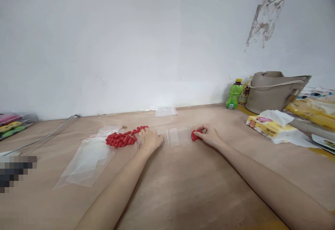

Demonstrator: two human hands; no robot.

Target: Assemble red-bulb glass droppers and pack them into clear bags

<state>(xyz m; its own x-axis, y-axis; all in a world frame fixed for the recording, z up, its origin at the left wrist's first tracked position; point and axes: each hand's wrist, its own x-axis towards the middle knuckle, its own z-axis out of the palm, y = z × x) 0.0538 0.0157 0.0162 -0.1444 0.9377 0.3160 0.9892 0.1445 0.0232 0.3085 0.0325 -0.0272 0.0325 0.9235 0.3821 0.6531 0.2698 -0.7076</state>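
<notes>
A row of thin clear tubes (176, 137) lies side by side in the middle of the table, like dropper tubes. My left hand (149, 138) is closed over the left end of this row, its fingers curled and its thumb against the tubes; what lies under the palm is hidden. Beyond that hand, to the left, a heap of red rubber bulbs (120, 140) reaches up to the fingers. At the row's right end, my right hand (210, 136) pinches at a small cluster of red rubber bulbs (195, 135); its fingertips partly cover them.
Clear zip bags (86, 162) lie flat at left, another bag (166, 112) by the wall. A grey cable (56, 131) crosses the far left. At right stand a green bottle (234, 94), a grey bag (272, 92) and a yellow tissue box (270, 127). Brown paper covers the table (178, 188).
</notes>
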